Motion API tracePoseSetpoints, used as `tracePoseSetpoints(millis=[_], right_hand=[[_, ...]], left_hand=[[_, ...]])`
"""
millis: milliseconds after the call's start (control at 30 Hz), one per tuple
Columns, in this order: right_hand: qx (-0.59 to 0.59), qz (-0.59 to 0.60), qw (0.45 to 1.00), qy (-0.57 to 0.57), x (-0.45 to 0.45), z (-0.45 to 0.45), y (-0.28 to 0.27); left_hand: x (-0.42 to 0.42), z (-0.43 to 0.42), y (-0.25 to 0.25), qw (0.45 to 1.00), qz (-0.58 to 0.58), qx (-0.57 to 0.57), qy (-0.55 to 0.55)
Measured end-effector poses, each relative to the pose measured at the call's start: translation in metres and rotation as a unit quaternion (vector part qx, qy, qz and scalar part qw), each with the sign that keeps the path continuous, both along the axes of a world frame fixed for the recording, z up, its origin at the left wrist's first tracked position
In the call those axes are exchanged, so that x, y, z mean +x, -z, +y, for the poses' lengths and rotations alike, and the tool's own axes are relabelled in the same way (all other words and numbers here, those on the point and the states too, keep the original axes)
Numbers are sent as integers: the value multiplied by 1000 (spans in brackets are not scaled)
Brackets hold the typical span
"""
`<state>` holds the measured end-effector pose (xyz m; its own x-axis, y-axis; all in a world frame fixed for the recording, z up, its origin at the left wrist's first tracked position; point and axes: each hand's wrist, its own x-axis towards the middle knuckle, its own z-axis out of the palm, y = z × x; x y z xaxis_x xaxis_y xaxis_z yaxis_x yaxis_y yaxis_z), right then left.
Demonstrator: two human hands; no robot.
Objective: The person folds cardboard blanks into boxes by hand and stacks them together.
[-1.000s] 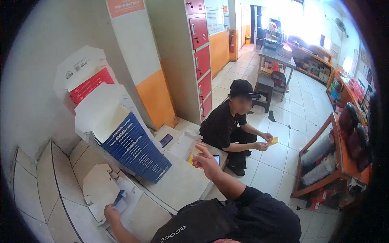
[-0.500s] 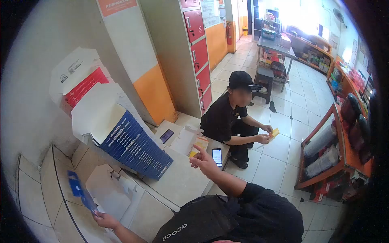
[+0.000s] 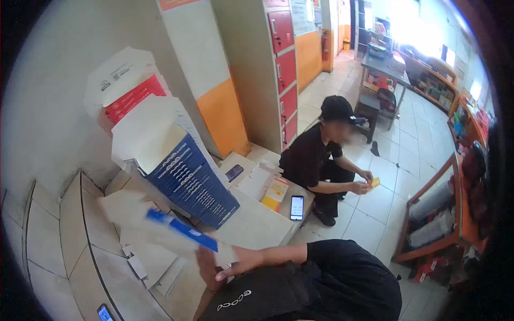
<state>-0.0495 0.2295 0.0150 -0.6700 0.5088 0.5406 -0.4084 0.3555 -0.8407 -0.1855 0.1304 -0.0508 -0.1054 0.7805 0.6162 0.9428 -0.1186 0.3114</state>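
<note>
Swung rightward, the blue-and-white carton (image 3: 187, 232) has its near end in my half-closed left hand (image 3: 208, 268) and right hand (image 3: 241, 260), near stacked cartons (image 3: 188, 182) reading "KATSU".

Blue stacked cartons (image 3: 195, 184) left of centre carry white lettering. At lower left, the flat carton (image 3: 184, 231) is white with blue. Upper centre: red lockers (image 3: 286, 72), white-and-orange pillar (image 3: 222, 115).

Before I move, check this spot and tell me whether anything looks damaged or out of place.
A dark patch stands out on the pale floor by the stool; dirt or damage, I cannot tell. The lit phone beside the squatting person lies near the ledge's edge, where it might get knocked.
</note>
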Motion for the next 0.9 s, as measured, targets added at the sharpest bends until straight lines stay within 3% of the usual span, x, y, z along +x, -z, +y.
tracePoseSetpoints(millis=[67, 133, 200, 267, 300, 333, 367, 433, 500, 533, 633, 667, 733, 800, 867, 900], right_hand=[[-18, -123, 992, -17, -7, 2, 36], [-52, -296, 952, -58, 4, 4, 34], [-65, -233, 970, -28, 14, 8, 18], [83, -234, 968, -24, 27, 18, 38], [24, -270, 962, -26, 27, 19, 40], [-36, -303, 952, -23, 27, 21, 42], [-157, -230, 960, -18, 24, 18, 26], [-168, -211, 963, -26, 25, 13, 22], [-193, -198, 960, -49, 28, 13, 17], [-209, -194, 955, -74, 27, 13, 12], [-251, -174, 946, -109, 23, 12, 4], [-262, -166, 944, -111, 22, 11, 3], [-272, -145, 945, -112, 19, 10, 5], [-284, -143, 940, -122, 21, 10, 5], [-300, -150, 932, -136, 22, 13, 1], [-271, -239, 923, -136, 22, 18, 6]], left_hand=[[13, 4, -19, 981, -155, -60, 98], [4, 2, -4, 986, -75, -52, 138], [6, -8, -43, 979, -78, -115, 147], [-15, -25, -57, 985, -21, -92, 147], [-24, -38, -64, 985, 5, -86, 150], [-29, -53, -75, 998, 25, -11, 54], [-39, -66, -91, 996, 52, 59, -35], [-50, -95, -120, 941, 87, 206, -252], [-64, -126, -137, 828, 117, 320, -445], [-67, -147, -146, 781, 144, 324, -514], [-77, -202, -185, 595, 268, 371, -660], [-82, -222, -196, 555, 220, 385, -704], [-102, -268, -213, 526, 131, 396, -741], [-137, -322, -208, 539, 55, 366, -757], [-166, -360, -192, 547, 19, 245, -800], [-180, -373, -184, 549, 25, 136, -824]])
